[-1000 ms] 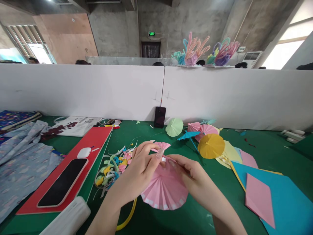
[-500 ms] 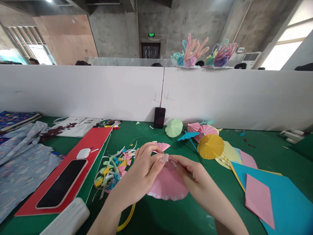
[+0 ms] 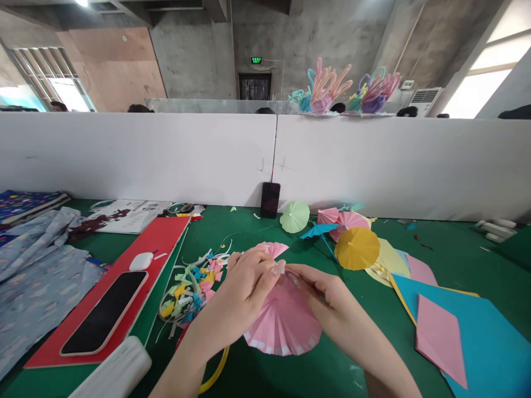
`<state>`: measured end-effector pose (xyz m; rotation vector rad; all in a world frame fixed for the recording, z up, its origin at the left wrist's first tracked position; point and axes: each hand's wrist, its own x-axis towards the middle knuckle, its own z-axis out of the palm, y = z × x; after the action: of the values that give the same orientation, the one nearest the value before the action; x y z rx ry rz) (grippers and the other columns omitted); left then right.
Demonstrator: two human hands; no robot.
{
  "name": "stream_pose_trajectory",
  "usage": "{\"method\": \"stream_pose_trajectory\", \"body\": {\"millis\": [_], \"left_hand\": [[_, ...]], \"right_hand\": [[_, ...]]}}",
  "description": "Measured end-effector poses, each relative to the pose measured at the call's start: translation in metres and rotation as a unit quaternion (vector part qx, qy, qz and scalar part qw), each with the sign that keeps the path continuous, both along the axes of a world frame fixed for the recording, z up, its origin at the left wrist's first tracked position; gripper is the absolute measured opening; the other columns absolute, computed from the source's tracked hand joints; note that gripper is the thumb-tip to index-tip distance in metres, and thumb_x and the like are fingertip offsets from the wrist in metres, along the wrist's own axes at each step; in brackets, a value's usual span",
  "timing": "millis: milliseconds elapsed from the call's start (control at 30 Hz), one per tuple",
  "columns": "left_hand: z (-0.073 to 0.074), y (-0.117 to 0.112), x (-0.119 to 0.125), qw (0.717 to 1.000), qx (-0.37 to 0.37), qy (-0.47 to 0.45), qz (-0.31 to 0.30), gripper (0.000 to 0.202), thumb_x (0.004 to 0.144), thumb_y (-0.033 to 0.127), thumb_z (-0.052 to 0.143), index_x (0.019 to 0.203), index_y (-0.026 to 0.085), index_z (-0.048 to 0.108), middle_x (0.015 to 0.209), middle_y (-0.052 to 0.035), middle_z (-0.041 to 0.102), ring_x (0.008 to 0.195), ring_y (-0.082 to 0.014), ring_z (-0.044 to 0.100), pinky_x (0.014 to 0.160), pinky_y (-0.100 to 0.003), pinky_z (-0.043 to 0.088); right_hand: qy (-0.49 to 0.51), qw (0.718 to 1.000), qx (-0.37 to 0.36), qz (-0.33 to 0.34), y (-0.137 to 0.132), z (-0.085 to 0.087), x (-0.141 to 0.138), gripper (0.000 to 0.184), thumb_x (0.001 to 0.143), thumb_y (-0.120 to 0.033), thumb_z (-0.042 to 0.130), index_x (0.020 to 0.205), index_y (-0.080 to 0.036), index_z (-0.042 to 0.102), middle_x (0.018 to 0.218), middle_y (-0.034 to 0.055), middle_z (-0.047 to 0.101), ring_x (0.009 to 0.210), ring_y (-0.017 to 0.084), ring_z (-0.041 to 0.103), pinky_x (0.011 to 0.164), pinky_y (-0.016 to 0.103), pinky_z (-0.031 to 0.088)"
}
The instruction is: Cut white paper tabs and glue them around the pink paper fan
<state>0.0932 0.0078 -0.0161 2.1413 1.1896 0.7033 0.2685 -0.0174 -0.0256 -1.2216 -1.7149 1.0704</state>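
A pink pleated paper umbrella top (image 3: 284, 326) with a white edge is held over the green table (image 3: 456, 260). My left hand (image 3: 240, 296) pinches its peak from the left, fingers closed. From the right, my right hand (image 3: 327, 301) grips the same peak, fingers closed on the paper. A smaller pink folded fan piece (image 3: 271, 249) shows just behind my left fingers.
Finished paper umbrellas lie behind: green (image 3: 295, 216), yellow (image 3: 357, 248), pink (image 3: 346, 220), blue (image 3: 321, 230). Paper scraps (image 3: 193, 284) pile at left, beside a phone (image 3: 103, 312) on a red board (image 3: 161, 235). Blue and pink sheets (image 3: 452, 331) lie right. A white partition (image 3: 166, 155) closes the back.
The pink umbrella top has tilted down again, showing more of its pleated face than half a second ago. Both hands stay pinched at its peak.
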Motion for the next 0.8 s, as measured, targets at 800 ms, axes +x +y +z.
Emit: {"method": "stream_pose_trajectory", "body": {"millis": [800], "left_hand": [[-0.0003, -0.0006, 0.0024, 1.0, 0.001, 0.013, -0.025, 0.034, 0.1, 0.041, 0.022, 0.091, 0.026, 0.052, 0.092, 0.0028, 0.053, 0.103, -0.0146, 0.049, 0.102, -0.039, 0.026]], "right_hand": [[-0.013, 1.0, -0.005, -0.008, -0.0018, 0.0023, 0.0019, 0.044, 0.088, -0.007, 0.043, 0.125, -0.024, 0.06, 0.125, 0.0019, 0.065, 0.113, 0.019, 0.06, 0.095, 0.03, 0.048]]}}
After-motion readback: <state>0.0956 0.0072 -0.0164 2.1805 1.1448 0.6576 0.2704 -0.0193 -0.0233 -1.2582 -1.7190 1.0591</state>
